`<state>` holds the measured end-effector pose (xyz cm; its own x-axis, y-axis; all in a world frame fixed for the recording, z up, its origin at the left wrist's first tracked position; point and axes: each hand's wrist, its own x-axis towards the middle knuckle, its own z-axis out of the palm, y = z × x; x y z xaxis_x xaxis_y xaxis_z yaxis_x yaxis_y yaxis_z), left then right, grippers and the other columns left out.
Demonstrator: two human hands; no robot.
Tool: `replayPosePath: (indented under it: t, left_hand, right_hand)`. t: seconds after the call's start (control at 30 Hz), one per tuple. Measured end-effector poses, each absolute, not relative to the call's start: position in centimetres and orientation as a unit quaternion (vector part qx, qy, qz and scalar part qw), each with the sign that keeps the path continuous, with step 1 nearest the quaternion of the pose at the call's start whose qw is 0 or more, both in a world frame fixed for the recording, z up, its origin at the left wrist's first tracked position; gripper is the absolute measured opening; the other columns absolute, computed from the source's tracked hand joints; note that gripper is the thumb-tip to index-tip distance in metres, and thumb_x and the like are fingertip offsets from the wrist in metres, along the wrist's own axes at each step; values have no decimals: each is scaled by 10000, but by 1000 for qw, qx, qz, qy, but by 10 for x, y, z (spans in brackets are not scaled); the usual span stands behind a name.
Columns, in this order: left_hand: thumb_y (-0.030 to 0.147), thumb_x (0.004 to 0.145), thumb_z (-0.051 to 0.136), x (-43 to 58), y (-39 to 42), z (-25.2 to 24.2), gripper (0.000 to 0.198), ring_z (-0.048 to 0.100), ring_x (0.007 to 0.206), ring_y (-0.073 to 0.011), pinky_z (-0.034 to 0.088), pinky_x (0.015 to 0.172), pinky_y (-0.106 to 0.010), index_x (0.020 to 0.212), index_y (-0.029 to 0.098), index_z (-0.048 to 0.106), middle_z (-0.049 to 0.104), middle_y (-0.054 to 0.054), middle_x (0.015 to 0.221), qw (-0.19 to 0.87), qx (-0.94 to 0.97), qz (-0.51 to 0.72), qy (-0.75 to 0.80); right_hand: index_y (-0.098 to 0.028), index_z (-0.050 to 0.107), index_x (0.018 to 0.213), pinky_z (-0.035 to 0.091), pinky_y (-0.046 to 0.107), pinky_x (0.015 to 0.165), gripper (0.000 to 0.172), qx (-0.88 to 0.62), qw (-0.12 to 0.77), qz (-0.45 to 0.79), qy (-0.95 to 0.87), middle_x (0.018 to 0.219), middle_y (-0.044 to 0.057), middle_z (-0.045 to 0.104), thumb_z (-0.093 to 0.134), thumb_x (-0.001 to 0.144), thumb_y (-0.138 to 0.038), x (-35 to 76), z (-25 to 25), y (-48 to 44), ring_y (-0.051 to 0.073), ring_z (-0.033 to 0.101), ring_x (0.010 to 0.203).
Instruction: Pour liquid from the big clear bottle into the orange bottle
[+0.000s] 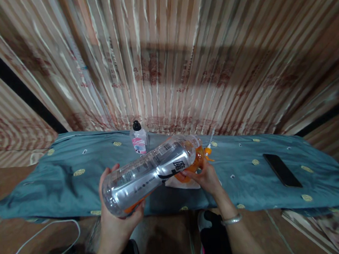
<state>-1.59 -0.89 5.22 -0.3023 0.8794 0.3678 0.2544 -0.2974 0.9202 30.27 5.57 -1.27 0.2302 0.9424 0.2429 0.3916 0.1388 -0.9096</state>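
Observation:
My left hand is wrapped round the base of a large clear plastic bottle with a silver label. The bottle tilts, its neck end pointing right and away from me. Fingers closed, my right hand holds a translucent orange bottle at the clear bottle's neck. Whether the two mouths touch is hidden. Just beyond it an orange pump top with a pale tube lies on the cloth. A white patch, perhaps paper, shows beneath the bottles.
A small clear bottle with a black cap and pink label stands at the back. A black phone lies at the right on the teal cloth-covered table. Behind hangs a striped curtain. A white cable loops at lower left.

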Motion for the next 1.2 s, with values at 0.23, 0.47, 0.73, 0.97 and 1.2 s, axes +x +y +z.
replayPosePath:
  t: [0.23, 0.47, 0.73, 0.97, 1.2]
  left_hand:
    - [482, 664, 1082, -37, 5, 50, 1095, 810, 1473, -459, 699, 1218, -596, 1618, 246, 597, 680, -272, 1786, 249, 584, 559, 533]
    - [554, 666, 1043, -21, -1, 51, 1038, 877, 1236, -444, 730, 1125, -617, 1566, 258, 619, 849, -156, 1390, 234, 516, 614, 549]
    - [512, 614, 1103, -44, 7, 41, 1043, 899, 1027, -430, 770, 905, -573, 1507, 270, 623, 863, -113, 1210, 205, 591, 574, 528]
    - [585, 669, 1049, -21, -3, 48, 995, 839, 1202, -449, 694, 1148, -646, 1543, 310, 660, 819, -107, 1358, 238, 497, 625, 553]
    - [595, 675, 1052, -23, -2, 50, 1014, 844, 1209, -452, 680, 1170, -678, 1551, 305, 632, 824, -122, 1359, 246, 496, 619, 557]
  right_hand:
    - [-265, 798, 1472, 759, 612, 1083, 921, -588, 515, 299, -547, 1279, 136, 941, 1089, 742, -748, 299, -13, 57, 421, 905, 1198]
    - [-290, 793, 1453, 774, 624, 1063, 851, -576, 505, 323, -556, 1268, 120, 937, 1113, 763, -673, 305, -15, 59, 422, 923, 1163]
    - [-243, 770, 1477, 751, 571, 1091, 908, -584, 509, 310, -551, 1303, 162, 935, 1114, 744, -655, 296, -9, 58, 419, 912, 1202]
    - [-240, 734, 1535, 753, 592, 1066, 944, -609, 489, 292, -552, 1295, 174, 944, 1089, 766, -657, 296, -7, 55, 446, 922, 1205]
    - [-252, 782, 1460, 754, 584, 1057, 880, -622, 473, 280, -558, 1286, 164, 947, 1098, 742, -652, 297, -7, 56, 455, 920, 1213]
